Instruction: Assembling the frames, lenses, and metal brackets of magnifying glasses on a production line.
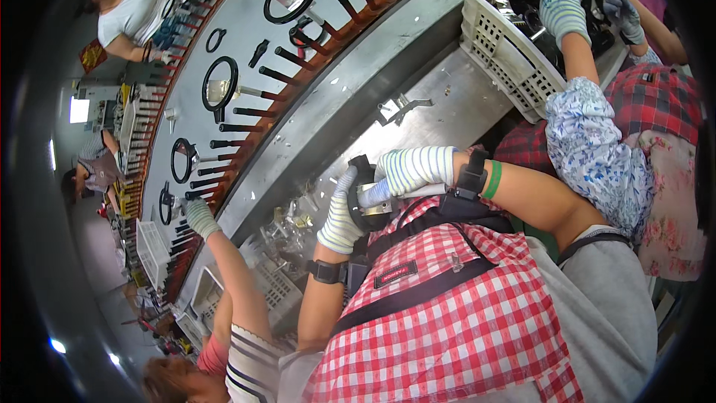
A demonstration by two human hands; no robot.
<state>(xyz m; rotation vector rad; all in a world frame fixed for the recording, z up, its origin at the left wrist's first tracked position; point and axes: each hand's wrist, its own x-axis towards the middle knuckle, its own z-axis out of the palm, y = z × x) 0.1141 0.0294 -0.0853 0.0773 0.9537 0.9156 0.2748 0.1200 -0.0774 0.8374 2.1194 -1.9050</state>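
Note:
In front of the red checked apron, my left hand (341, 215) and my right hand (415, 167), both in striped knit gloves, meet around a black part with a silvery metal piece (379, 210). My left fingers wrap its left side. From the other side, my right fingers close over the metal. A black end (362, 169) sticks up between the gloves. Its full shape is hidden by them. Beyond my hands, a metal bracket with a dark arm (403, 110) lies on the steel work surface (455, 89).
A curved grey conveyor (257, 123) with upright black-tipped rods carries black rings (221, 83). At right, a co-worker's gloved hands (563, 15) reach into a white crate (514, 60) of black parts. At left, another's glove (201, 216) touches the rods. Clear plastic bags (287, 227) lie beside my left wrist.

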